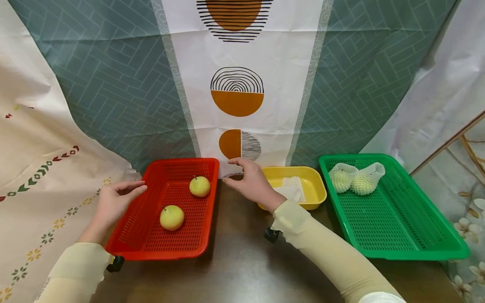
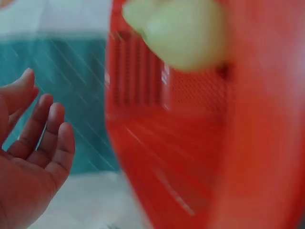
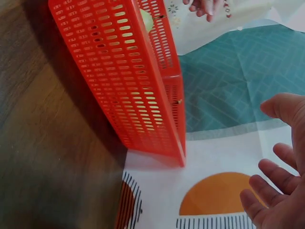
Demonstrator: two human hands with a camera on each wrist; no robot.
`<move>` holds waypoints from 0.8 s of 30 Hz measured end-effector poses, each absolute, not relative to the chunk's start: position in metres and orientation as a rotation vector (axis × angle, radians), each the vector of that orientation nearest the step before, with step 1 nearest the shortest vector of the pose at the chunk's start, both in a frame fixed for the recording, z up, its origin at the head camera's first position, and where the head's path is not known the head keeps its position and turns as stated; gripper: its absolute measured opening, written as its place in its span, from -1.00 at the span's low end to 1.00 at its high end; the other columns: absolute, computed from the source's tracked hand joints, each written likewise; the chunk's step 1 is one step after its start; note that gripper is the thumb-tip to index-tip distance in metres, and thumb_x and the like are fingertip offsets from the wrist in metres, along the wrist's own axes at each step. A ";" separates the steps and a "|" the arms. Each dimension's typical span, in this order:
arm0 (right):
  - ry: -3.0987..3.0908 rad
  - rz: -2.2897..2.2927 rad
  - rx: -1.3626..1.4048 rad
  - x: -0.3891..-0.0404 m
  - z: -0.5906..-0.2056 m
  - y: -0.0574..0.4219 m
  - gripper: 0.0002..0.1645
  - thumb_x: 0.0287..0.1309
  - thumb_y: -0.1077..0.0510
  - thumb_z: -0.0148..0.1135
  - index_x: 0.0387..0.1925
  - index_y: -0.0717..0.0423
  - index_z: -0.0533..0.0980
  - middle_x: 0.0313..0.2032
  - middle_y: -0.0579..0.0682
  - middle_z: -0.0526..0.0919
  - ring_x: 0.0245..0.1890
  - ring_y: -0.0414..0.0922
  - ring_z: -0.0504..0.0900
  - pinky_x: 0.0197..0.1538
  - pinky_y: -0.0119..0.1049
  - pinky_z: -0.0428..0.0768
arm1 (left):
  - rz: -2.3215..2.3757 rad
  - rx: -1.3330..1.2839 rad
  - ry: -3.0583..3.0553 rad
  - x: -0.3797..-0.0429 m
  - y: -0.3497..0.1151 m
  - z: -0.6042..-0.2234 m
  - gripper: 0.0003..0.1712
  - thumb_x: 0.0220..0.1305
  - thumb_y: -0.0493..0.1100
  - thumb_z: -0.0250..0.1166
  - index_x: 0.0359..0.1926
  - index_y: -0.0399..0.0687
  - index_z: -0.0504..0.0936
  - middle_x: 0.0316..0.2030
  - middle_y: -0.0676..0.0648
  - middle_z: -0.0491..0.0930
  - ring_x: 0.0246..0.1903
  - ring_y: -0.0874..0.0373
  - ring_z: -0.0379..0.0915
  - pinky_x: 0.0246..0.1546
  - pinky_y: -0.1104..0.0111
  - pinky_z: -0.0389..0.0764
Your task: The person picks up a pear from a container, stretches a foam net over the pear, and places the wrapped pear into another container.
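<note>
My left hand (image 1: pixel 115 204) hovers over the left rim of the red basket (image 1: pixel 202 248), fingers relaxed and holding nothing. Inside that basket lie two bare yellow-green pears, a nearer pear (image 1: pixel 172 218) and a farther pear (image 1: pixel 199 186). My right hand (image 1: pixel 251 181) is in the air between the red basket and the yellow tub (image 1: pixel 316 185), thumb and fingers spread apart around nothing. White foam net sleeves (image 1: pixel 293 188) lie in the tub, partly hidden by the right wrist. In the left wrist view the pears (image 2: pixel 188 36) are blurred.
At the right stands a green basket (image 1: pixel 386 223) holding two pears in foam nets (image 1: pixel 363 183). All containers rest on a dark brown table (image 1: pixel 235 269). A patterned cloth (image 1: pixel 242 54) hangs behind them, and pale floral cloth (image 1: pixel 34 176) borders the left side.
</note>
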State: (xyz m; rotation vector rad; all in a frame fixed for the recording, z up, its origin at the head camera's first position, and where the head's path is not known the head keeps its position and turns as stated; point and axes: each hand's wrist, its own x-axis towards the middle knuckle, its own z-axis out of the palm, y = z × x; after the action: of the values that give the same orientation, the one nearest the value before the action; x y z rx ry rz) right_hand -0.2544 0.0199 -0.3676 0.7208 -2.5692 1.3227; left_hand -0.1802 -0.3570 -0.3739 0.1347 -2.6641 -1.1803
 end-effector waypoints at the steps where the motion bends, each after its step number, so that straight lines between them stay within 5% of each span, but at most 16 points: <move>1: -2.581 1.316 0.724 -0.256 -0.369 0.016 -0.39 -0.02 -0.11 0.36 0.10 -0.09 0.44 0.08 -0.19 0.51 0.09 -0.19 0.45 0.14 -0.22 0.49 | -1.174 0.134 -2.675 -0.180 -0.363 -0.378 -0.52 0.15 0.21 0.24 0.01 0.09 0.64 -0.13 0.17 0.67 -0.23 0.45 0.48 -0.29 0.55 0.56; 9: -2.687 1.230 0.772 -0.273 -0.381 -0.018 -0.17 -0.06 -0.21 0.36 0.22 0.00 0.33 0.16 -0.08 0.47 0.07 -0.20 0.48 0.09 -0.29 0.52 | -1.048 0.052 -2.734 -0.184 -0.397 -0.401 -0.58 0.16 0.08 0.29 -0.07 -0.08 0.68 -0.23 0.14 0.68 -0.36 0.45 0.50 -0.43 0.48 0.58; 17: -2.755 1.104 0.872 -0.291 -0.393 -0.046 -0.10 -0.10 -0.21 0.39 0.24 0.07 0.30 0.12 -0.09 0.48 -0.01 -0.17 0.48 0.10 -0.31 0.51 | -0.975 -0.021 -2.812 -0.187 -0.417 -0.406 -0.66 0.18 0.02 0.30 -0.13 -0.09 0.71 -0.21 -0.19 0.69 -0.38 0.22 0.59 -0.45 0.49 0.58; 24: -2.798 1.008 0.929 -0.303 -0.404 -0.064 -0.08 -0.12 -0.18 0.41 0.23 0.12 0.30 0.13 -0.01 0.48 0.12 -0.12 0.43 0.22 -0.27 0.42 | -1.048 0.018 -2.908 -0.182 -0.433 -0.412 -0.59 0.20 0.07 0.26 -0.05 -0.09 0.67 -0.11 -0.22 0.66 -0.33 0.43 0.55 -0.35 0.52 0.57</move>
State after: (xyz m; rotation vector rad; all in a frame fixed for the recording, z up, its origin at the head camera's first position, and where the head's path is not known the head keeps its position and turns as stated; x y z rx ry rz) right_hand -0.3031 -0.0640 -0.4042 0.9285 -2.7982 1.0080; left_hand -0.1824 -0.4334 -0.4115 0.0185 -2.9084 -1.0476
